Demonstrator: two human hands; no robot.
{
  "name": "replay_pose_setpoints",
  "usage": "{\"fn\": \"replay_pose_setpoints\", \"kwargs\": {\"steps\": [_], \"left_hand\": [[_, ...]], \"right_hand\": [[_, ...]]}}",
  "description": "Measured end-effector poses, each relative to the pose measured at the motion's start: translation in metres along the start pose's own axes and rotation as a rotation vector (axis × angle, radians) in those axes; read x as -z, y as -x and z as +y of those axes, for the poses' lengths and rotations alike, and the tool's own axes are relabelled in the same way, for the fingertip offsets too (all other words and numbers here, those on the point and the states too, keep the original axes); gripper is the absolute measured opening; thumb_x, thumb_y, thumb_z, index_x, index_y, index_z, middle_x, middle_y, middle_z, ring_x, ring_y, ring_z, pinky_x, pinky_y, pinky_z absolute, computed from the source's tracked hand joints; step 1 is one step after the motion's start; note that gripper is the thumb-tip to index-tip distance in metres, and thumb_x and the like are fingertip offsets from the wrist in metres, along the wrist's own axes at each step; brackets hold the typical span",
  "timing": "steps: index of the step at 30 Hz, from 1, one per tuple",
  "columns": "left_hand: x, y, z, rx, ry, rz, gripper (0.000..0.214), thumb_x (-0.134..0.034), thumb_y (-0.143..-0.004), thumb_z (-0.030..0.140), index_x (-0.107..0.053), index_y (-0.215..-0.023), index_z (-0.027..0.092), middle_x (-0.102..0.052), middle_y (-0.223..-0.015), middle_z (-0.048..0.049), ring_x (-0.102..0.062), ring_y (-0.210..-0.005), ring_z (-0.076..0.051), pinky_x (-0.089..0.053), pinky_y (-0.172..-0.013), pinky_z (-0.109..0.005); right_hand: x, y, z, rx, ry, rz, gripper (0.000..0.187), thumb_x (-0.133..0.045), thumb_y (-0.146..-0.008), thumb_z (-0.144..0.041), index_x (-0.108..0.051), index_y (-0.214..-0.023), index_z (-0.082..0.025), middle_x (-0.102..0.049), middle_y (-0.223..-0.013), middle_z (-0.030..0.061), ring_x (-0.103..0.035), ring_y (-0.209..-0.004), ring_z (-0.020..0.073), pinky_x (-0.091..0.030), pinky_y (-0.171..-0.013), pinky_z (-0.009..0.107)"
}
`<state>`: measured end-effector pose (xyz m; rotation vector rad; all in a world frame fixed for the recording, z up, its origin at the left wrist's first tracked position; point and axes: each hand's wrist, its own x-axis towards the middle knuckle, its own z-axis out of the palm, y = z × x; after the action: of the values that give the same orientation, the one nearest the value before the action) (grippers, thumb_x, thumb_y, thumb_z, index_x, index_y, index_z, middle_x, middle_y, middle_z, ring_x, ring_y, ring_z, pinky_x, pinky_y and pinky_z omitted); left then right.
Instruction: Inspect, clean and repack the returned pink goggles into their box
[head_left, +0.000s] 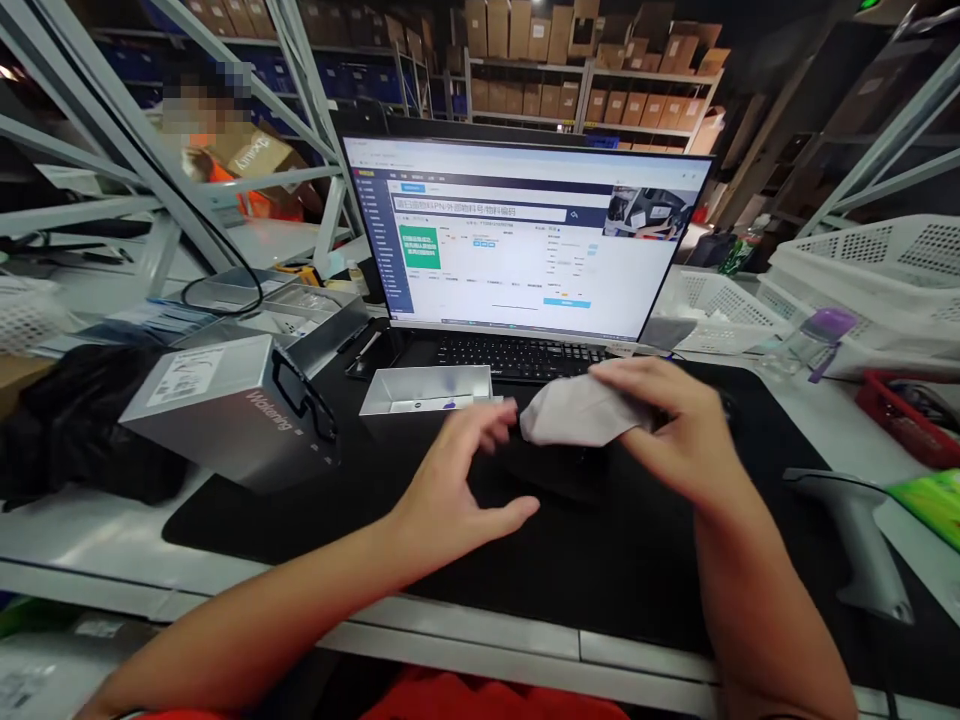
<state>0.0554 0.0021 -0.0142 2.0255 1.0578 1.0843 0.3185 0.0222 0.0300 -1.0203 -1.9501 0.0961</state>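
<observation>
Over the bench's (82, 540) black mat (615, 570), a creased pale bundle (574, 412) is held in the right hand (679, 425) at two o'clock from the spread, empty left hand (454, 490), and is best gripped lightly, without crushing.

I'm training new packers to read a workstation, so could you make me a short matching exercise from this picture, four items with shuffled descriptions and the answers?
1. Pale grey bundle
2. Open tray
3. Handheld scanner
4. Large silver box

A. Lettered "Wakening"
B. Just beyond the left hand
C. Held by the right hand
D. Right of both hands

Pairs: 1-C, 2-B, 3-D, 4-A
</observation>
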Motion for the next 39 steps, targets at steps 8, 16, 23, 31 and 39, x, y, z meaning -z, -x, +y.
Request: {"fn": "replay_pose_setpoints", "kwargs": {"steps": [8, 16, 23, 31, 39], "left_hand": [[-0.015, -0.034, -0.012, -0.167, -0.344, -0.100, 0.088, -0.069, -0.079, 0.021, -0.027, -0.156, 0.022, -0.062, -0.137, -0.0142, -0.065, -0.118, -0.030, -0.055, -0.099, -0.047], [0.000, -0.042, -0.020, 0.022, 0.031, 0.307, 0.044, -0.069, -0.086, 0.033, -0.050, -0.125, 0.024, -0.067, -0.118, -0.0062, -0.066, -0.106, -0.023, -0.053, -0.088, -0.032], [-0.015, -0.035, -0.036, -0.055, -0.038, 0.004, 0.064, -0.079, -0.076, 0.029, -0.044, -0.129, 0.023, -0.063, -0.122, -0.0102, -0.064, -0.110, -0.028, -0.053, -0.096, -0.043], [0.002, -0.030, -0.021, -0.560, -0.230, 0.064, 0.065, -0.074, -0.088, 0.030, -0.042, -0.144, 0.030, -0.037, -0.153, -0.0163, -0.044, -0.141, -0.034, -0.044, -0.114, -0.054], [0.015, -0.025, -0.002, -0.606, -0.388, -0.065, 0.016, -0.061, -0.092, 0.018, -0.064, -0.107, 0.022, -0.054, -0.141, -0.0147, -0.058, -0.124, -0.028, -0.055, -0.100, -0.042]], "right_hand": [[-0.043, 0.011, -0.020, 0.078, 0.013, -0.202, 0.062, -0.062, -0.076, -0.004, -0.060, -0.134, -0.024, -0.059, -0.141, 0.0092, -0.056, -0.132, 0.0229, -0.049, -0.112, 0.041], [-0.027, 0.008, 0.003, -0.152, -0.138, 0.080, 0.065, -0.076, -0.084, -0.035, -0.047, -0.142, -0.031, -0.062, -0.135, 0.0106, -0.067, -0.118, 0.0248, -0.058, -0.100, 0.046], [-0.055, 0.010, -0.011, 0.050, -0.008, 0.255, 0.034, -0.064, -0.083, -0.009, -0.065, -0.111, -0.027, -0.075, -0.115, 0.0054, -0.072, -0.108, 0.0209, -0.061, -0.094, 0.038], [-0.064, 0.014, -0.021, -0.022, -0.047, 0.181, 0.023, -0.059, -0.079, -0.003, -0.053, -0.081, -0.025, -0.077, -0.115, 0.0035, -0.077, -0.096, 0.0188, -0.063, -0.076, 0.028], [-0.054, 0.018, -0.028, 0.197, 0.036, 0.081, 0.022, -0.057, -0.082, -0.005, -0.052, -0.073, -0.025, -0.077, -0.114, 0.0077, -0.075, -0.105, 0.0230, -0.064, -0.074, 0.031]]}}
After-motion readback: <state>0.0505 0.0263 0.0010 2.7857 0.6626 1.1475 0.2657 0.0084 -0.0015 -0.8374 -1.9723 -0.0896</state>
